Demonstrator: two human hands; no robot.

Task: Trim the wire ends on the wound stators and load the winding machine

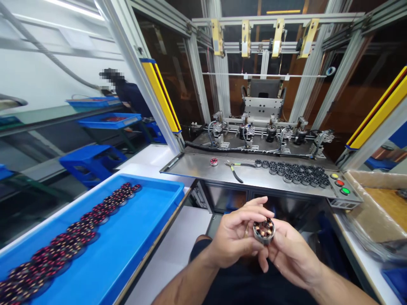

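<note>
Between my two hands, above my lap, is a round motor stator with copper windings inside a grey metal ring. The fingers and thumb of my left hand close on its left side. My right hand grips its right edge, with some fingers curled underneath. On the metal worktop ahead lie a single red-topped stator and a pair of cutting pliers with dark and yellow-green handles. Many black stator cores stand in rows farther right on that worktop.
A blue tray at left holds rows of wound stators. A winding machine stands behind the worktop, between yellow side guards. Control buttons and a plastic-lined box are at right. Another person works at far left.
</note>
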